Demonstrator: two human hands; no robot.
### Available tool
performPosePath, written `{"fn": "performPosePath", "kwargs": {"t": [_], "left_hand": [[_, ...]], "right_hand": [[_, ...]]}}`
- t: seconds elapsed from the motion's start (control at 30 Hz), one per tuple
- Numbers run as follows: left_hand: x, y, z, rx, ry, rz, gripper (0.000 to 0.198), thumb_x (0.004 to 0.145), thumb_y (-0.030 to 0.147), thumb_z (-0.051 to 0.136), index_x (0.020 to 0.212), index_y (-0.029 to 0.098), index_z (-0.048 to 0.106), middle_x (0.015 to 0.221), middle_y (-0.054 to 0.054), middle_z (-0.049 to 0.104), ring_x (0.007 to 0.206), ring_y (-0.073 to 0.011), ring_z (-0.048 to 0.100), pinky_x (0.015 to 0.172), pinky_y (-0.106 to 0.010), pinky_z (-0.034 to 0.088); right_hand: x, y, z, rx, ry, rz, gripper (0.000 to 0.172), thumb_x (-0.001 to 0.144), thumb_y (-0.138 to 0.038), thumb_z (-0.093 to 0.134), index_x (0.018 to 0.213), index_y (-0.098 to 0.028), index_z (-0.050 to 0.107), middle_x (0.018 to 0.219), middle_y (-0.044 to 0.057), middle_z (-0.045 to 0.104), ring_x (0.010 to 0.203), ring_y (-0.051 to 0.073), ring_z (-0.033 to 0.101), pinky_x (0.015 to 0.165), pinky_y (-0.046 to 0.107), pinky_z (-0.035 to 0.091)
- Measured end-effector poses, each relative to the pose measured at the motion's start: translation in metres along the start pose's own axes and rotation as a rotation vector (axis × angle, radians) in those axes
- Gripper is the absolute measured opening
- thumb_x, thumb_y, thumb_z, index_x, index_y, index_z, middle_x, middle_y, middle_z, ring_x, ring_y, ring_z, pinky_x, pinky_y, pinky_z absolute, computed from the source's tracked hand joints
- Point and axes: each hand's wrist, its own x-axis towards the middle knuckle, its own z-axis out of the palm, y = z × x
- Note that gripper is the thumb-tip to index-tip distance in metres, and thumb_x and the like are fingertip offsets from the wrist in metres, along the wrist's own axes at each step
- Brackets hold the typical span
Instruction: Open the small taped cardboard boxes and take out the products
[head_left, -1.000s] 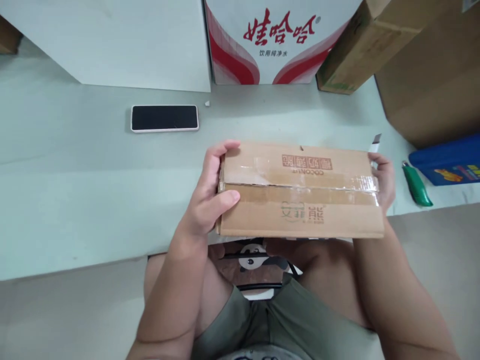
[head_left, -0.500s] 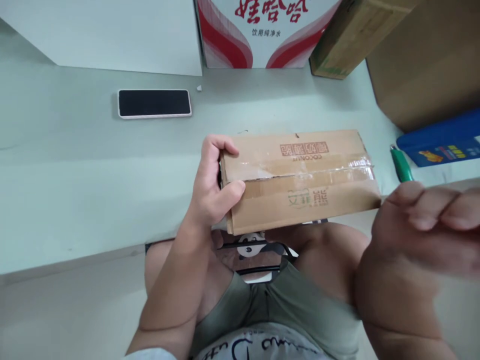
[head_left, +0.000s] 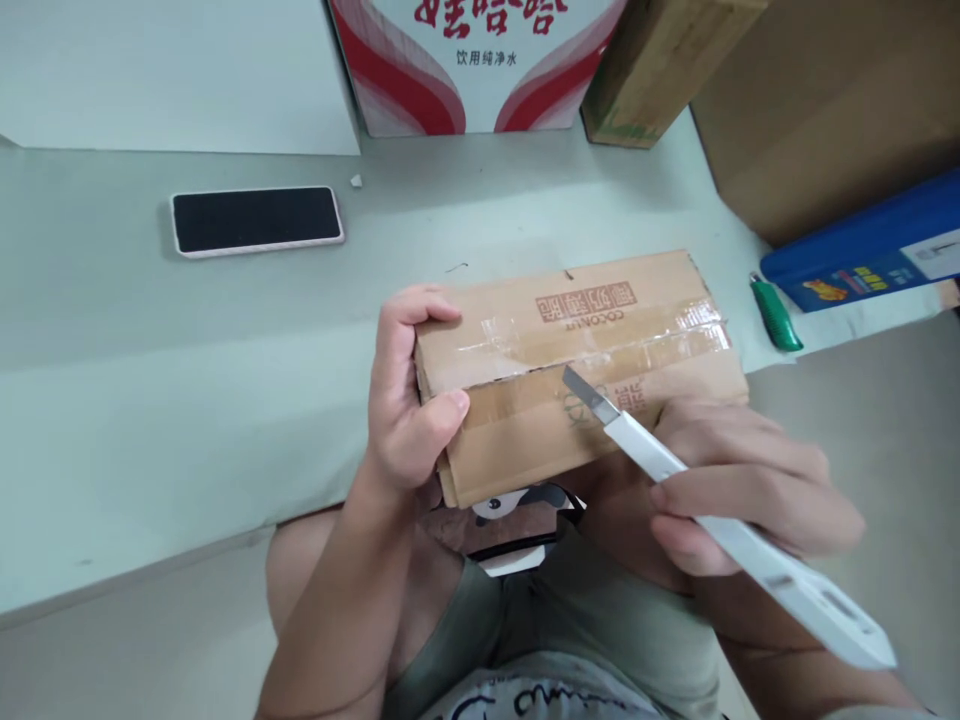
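A taped cardboard box [head_left: 517, 440] with printed lettering rests at the table's near edge, partly over my lap. My left hand [head_left: 416, 385] grips its left end, thumb on the top and fingers round the far corner. A slit runs along the tape seam from the left to about the middle. My right hand [head_left: 742, 480] is closed on a white utility knife [head_left: 780, 570], whose blade is out. The blade tip points up and left, over the box near the seam; whether it touches the cardboard I cannot tell.
A phone [head_left: 257, 220] lies face up on the table [head_left: 150, 330] at the left. At the right edge are a green cutter [head_left: 776, 315] and a blue box [head_left: 862, 250]. Behind stand a red-and-white water carton [head_left: 480, 95] and a narrow brown carton [head_left: 637, 80].
My right hand has come from the right toward the box, and the white knife now shows in it. My left hand keeps its hold. The whole view has shifted and turned slightly.
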Motion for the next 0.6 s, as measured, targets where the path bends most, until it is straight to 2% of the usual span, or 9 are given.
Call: {"fn": "performPosePath", "kwargs": {"t": [0.07,0.13,0.27,0.4,0.6], "left_hand": [[0.001,-0.001,-0.002,-0.032,-0.012,0.009,0.051,0.074,0.039,0.069,0.124,0.030,0.064,0.124,-0.008,0.058,0.115,-0.0314,0.055,0.100,-0.049,0.051],[0.002,-0.002,-0.004,-0.066,-0.026,0.022,0.053,0.073,0.037,0.071,0.125,0.030,0.065,0.125,-0.007,0.058,0.118,-0.0307,0.054,0.102,-0.046,0.049],[0.003,-0.005,-0.007,-0.077,-0.024,0.014,0.053,0.072,0.039,0.075,0.124,0.032,0.067,0.125,-0.006,0.060,0.120,-0.0306,0.053,0.104,-0.044,0.046],[0.004,-0.010,-0.006,-0.110,0.005,0.051,0.052,0.073,0.045,0.074,0.123,0.030,0.070,0.122,-0.007,0.061,0.117,-0.0309,0.054,0.101,-0.043,0.046],[0.006,-0.012,-0.002,-0.105,0.043,0.082,0.052,0.074,0.056,0.074,0.119,0.030,0.071,0.117,-0.009,0.063,0.110,-0.0317,0.057,0.093,-0.045,0.049]], "right_hand": [[0.001,0.000,0.000,0.054,-0.005,-0.048,0.018,0.090,-0.016,0.073,0.075,-0.019,0.063,0.060,-0.005,0.053,0.048,0.008,0.049,0.046,0.027,0.036],[0.003,-0.001,0.001,0.083,-0.005,-0.047,0.016,0.087,-0.010,0.072,0.075,-0.018,0.065,0.061,-0.004,0.054,0.048,0.009,0.049,0.047,0.028,0.035],[0.006,-0.001,0.001,0.100,0.015,0.010,0.016,0.087,-0.007,0.072,0.076,-0.017,0.066,0.061,-0.004,0.056,0.048,0.009,0.052,0.046,0.028,0.038],[0.007,0.006,-0.002,0.180,0.025,-0.073,0.013,0.081,-0.004,0.075,0.078,-0.015,0.068,0.059,-0.005,0.060,0.044,0.008,0.058,0.041,0.023,0.043],[0.008,0.009,-0.002,0.121,0.080,-0.031,0.012,0.084,-0.008,0.075,0.082,-0.019,0.072,0.057,-0.002,0.066,0.044,0.015,0.066,0.039,0.024,0.052]]}}
